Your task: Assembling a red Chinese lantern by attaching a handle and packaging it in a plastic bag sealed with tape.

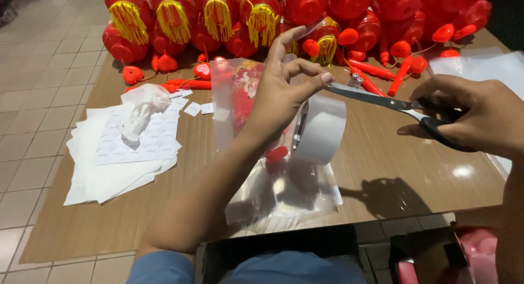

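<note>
Clear plastic bag [284, 194] nearest on table [382, 169]; left hand [284, 93] pinches tape end from white roll [319, 128]; right hand [475, 117] grips scissors [382, 101]; white label sheets [136, 145] left.

Glossy metal scissors [382, 101], clear shiny plastic bag [278, 191], matt wood-grain table [382, 169], red plastic lanterns [349, 3]

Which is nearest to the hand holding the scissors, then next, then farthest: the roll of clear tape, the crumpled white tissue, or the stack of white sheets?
From the right hand:
1. Roll of clear tape, mid-table, by the left hand.
2. Crumpled white tissue, far left, lying on the sheets.
3. Stack of white sheets, far left table edge; nearly level with the tissue.
</note>
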